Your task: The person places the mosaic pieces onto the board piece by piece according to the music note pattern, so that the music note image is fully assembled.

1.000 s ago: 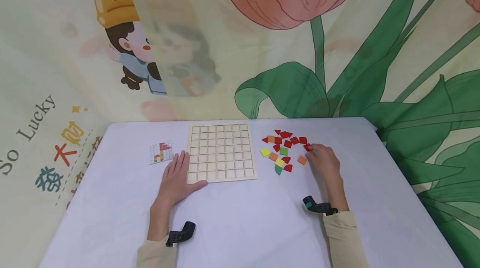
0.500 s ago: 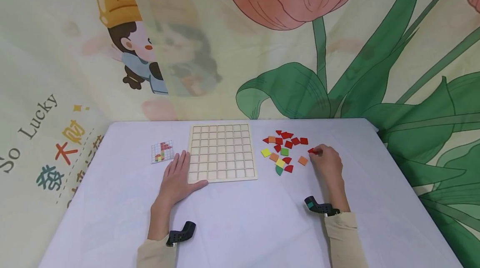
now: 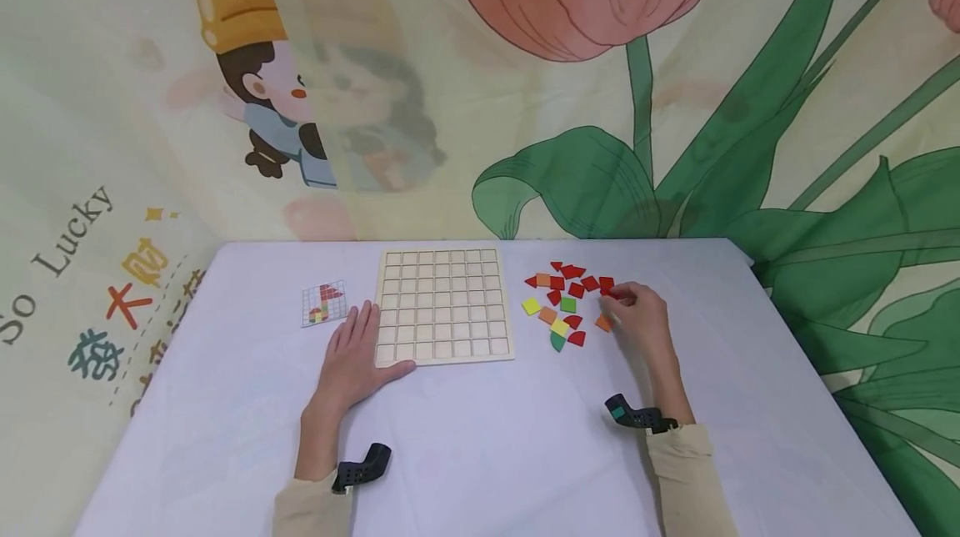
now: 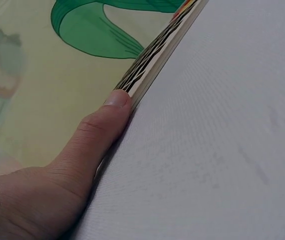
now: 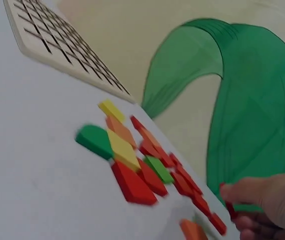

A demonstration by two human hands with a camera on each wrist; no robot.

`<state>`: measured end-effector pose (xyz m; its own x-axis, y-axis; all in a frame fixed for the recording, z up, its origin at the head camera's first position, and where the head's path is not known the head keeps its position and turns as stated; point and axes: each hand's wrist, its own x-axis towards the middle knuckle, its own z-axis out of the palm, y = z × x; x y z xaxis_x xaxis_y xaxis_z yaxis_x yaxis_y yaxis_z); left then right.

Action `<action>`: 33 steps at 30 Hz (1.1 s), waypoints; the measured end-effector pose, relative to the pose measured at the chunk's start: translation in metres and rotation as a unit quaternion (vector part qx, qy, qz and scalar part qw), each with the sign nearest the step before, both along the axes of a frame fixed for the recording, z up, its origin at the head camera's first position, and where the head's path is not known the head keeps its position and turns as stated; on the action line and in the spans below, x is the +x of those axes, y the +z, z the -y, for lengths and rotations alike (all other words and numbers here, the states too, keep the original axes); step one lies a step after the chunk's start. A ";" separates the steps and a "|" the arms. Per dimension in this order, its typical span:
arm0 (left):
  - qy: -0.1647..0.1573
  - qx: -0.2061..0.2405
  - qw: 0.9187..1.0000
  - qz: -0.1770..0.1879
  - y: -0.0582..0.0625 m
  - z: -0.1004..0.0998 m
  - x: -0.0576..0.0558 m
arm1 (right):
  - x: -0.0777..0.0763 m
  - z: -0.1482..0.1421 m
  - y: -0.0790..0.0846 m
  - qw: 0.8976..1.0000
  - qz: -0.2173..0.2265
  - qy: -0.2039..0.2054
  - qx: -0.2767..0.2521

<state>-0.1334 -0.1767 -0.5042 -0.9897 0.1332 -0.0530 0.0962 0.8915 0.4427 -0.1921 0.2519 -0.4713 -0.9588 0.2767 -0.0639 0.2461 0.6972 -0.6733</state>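
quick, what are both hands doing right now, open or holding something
Left hand: open, resting against the wooden grid board, holding nothing visible.
Right hand: closed, pinching a small red piece.

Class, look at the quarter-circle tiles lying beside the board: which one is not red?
The dark green quarter-circle tile, beside a yellow square tile at the group's near edge; the other quarter-circle tiles are red.
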 end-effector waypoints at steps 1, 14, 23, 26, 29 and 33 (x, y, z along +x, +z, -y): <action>0.001 0.001 1.000 0.000 0.000 0.000 0.000 | -0.002 0.005 0.000 1.000 -0.004 0.011 -0.007; 0.004 0.003 1.000 -0.009 0.002 -0.001 0.000 | -0.081 0.132 0.013 0.942 -0.094 0.321 0.026; 0.006 0.012 1.000 0.006 0.003 0.000 0.001 | -0.122 0.193 0.011 0.899 -0.032 0.425 0.102; 0.007 0.016 1.000 0.002 0.002 0.000 0.001 | -0.129 0.203 0.009 0.890 -0.034 0.436 0.131; 0.008 0.013 1.000 0.001 0.000 0.000 0.000 | -0.132 0.210 0.008 0.872 -0.043 0.456 0.169; 0.011 0.011 1.000 -0.002 0.000 0.001 0.001 | -0.131 0.219 0.007 0.855 -0.059 0.474 0.202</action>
